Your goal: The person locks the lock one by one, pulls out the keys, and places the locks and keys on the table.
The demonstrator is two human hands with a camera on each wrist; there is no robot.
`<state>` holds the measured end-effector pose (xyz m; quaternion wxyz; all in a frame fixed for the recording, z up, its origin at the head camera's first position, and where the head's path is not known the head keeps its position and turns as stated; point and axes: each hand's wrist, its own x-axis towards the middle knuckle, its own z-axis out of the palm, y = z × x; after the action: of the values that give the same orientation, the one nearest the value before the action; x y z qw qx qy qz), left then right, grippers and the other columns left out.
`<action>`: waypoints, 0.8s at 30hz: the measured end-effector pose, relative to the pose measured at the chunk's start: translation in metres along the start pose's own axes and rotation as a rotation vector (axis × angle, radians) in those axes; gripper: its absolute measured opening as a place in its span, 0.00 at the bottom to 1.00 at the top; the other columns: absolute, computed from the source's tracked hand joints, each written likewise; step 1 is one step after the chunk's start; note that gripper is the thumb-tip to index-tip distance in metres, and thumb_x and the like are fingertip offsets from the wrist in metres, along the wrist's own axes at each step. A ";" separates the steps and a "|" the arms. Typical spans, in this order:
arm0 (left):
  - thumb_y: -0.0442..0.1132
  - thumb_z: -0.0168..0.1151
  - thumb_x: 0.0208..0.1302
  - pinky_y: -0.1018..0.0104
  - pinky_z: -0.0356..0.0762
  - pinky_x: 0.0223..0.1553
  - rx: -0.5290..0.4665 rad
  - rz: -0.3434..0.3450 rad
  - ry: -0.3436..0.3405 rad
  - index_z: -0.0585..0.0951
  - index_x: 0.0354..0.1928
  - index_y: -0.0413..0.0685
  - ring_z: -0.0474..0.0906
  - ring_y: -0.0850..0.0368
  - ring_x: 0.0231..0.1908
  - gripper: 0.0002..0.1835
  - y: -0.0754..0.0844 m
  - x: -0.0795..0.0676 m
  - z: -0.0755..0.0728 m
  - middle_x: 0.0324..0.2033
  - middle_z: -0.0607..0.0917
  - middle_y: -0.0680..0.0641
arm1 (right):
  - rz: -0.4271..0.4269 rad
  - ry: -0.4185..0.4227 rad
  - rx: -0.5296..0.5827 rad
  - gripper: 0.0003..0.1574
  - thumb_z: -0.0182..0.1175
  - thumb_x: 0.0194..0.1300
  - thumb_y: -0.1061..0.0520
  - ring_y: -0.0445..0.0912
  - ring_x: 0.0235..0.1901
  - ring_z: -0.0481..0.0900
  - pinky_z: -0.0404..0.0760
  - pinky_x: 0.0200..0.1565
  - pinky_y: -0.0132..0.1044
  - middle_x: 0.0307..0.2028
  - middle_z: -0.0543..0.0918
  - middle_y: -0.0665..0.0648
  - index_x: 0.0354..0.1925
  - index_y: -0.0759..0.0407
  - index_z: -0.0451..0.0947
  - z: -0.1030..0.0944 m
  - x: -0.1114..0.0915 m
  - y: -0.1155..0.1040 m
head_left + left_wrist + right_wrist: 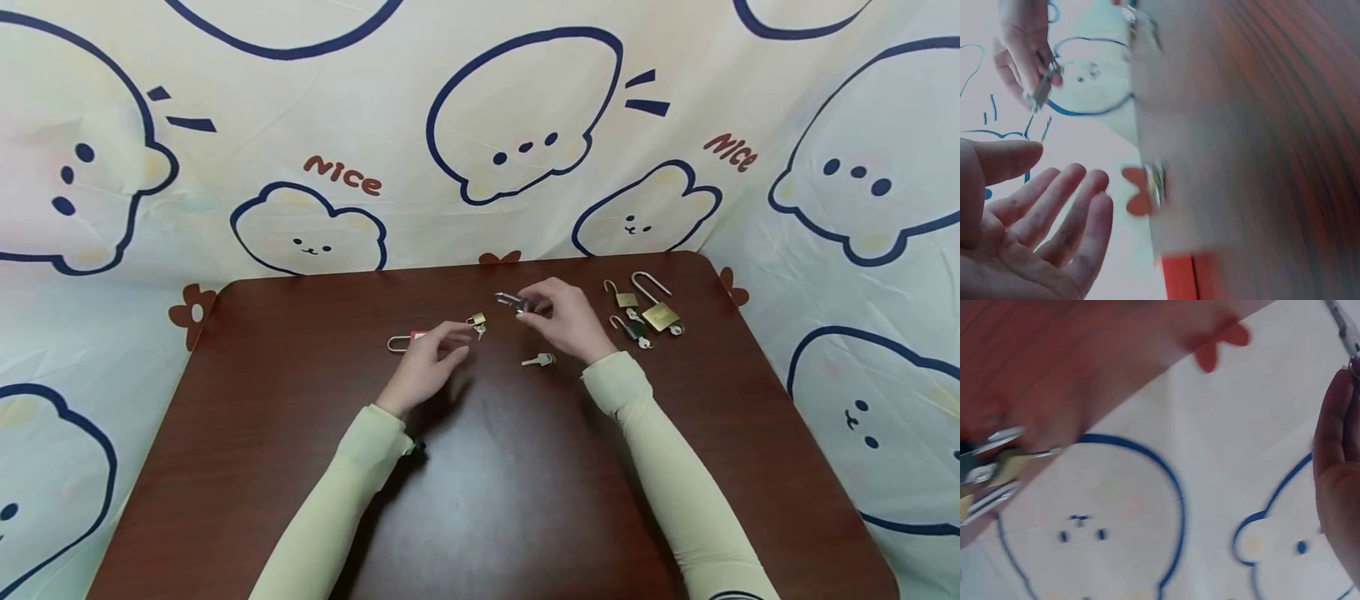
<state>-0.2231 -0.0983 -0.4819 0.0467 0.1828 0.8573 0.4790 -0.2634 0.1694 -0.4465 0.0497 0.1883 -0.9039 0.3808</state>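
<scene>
My right hand (558,315) pinches a silver-grey padlock (514,302) above the far part of the table; its shackle points left. The left wrist view also shows that padlock (1042,91) in the fingers. Off to its left, my left hand (429,367) is held with loosely spread fingers and nothing in the palm. A red padlock (417,335) lies partly hidden behind this hand, its shackle pointing left. Just past the fingertips is a small brass padlock (476,318) with keys (481,331). Between the hands a loose key (538,360) lies on the table.
At the back right of the brown table (480,500) lie a large brass padlock (660,317), a small brass one (627,299) and a dark one (628,327), shackles open, keys beside them. A patterned cloth (420,233) hangs behind the table's far edge.
</scene>
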 end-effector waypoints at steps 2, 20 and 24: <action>0.37 0.61 0.76 0.48 0.81 0.59 -0.148 -0.037 -0.023 0.79 0.64 0.46 0.84 0.43 0.55 0.17 0.003 0.003 0.003 0.56 0.86 0.38 | -0.047 -0.026 -0.001 0.18 0.73 0.65 0.59 0.50 0.41 0.87 0.87 0.46 0.45 0.44 0.84 0.61 0.52 0.63 0.85 0.007 -0.002 -0.011; 0.55 0.49 0.82 0.48 0.84 0.49 -0.464 -0.202 0.020 0.82 0.57 0.43 0.86 0.38 0.44 0.24 0.012 0.002 -0.001 0.49 0.88 0.37 | -0.203 -0.126 -0.027 0.20 0.75 0.62 0.62 0.47 0.40 0.83 0.88 0.41 0.43 0.45 0.84 0.57 0.52 0.59 0.85 0.032 -0.015 -0.041; 0.55 0.51 0.81 0.51 0.84 0.43 -0.458 -0.208 0.040 0.83 0.55 0.42 0.85 0.34 0.41 0.23 0.010 0.000 -0.002 0.48 0.88 0.35 | -0.194 -0.146 0.006 0.21 0.75 0.61 0.62 0.47 0.40 0.83 0.89 0.43 0.48 0.45 0.83 0.57 0.53 0.58 0.85 0.034 -0.017 -0.041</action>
<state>-0.2213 -0.0948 -0.4726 0.1192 0.0685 0.7412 0.6570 -0.2299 0.1243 -0.4465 0.0200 0.3023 -0.8815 0.3621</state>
